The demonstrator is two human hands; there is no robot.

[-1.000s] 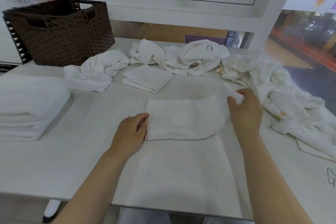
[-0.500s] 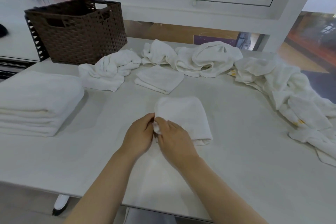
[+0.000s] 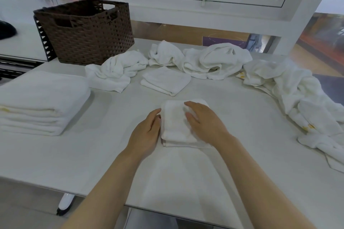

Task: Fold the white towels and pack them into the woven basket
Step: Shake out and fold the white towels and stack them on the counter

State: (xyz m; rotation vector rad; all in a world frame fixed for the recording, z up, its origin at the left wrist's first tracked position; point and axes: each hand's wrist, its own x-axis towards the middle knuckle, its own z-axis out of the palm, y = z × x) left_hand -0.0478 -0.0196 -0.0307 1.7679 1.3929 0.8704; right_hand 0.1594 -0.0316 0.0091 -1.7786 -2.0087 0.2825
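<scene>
Both hands are working a small white folded terry towel (image 3: 176, 126) lying on the pale grey table top (image 3: 93, 154). The right hand (image 3: 202, 121) is lying flat on top of it, fingers straight and together, pressing down on the right half. The left hand (image 3: 147, 132) is resting against the towel's left edge, fingers straight and close together, touching the fold, not wrapping it. The towel is sitting between the 2 hands, several layers showing at its near edge.

Beyond the right hand's fingertips, a second small folded white towel (image 3: 165, 82) is lying flat, apart from the first. Far beyond the left hand, a dark brown woven rectangular basket (image 3: 87, 31) with cut-out handles is standing upright at the back-left corner of the table. I cannot tell what is inside.

Well to the left of the left hand, a stack of large folded white towels (image 3: 41, 102) is sitting near the table edge. Between that stack and the basket, a crumpled white towel (image 3: 117, 70) is lying loose. Beyond both hands, a row of more crumpled white towels (image 3: 204, 59) is running along the back. To the right of the right hand, a long heap of unfolded white towels (image 3: 305, 102) is trailing down the right side of the table, some with small yellow marks.
</scene>
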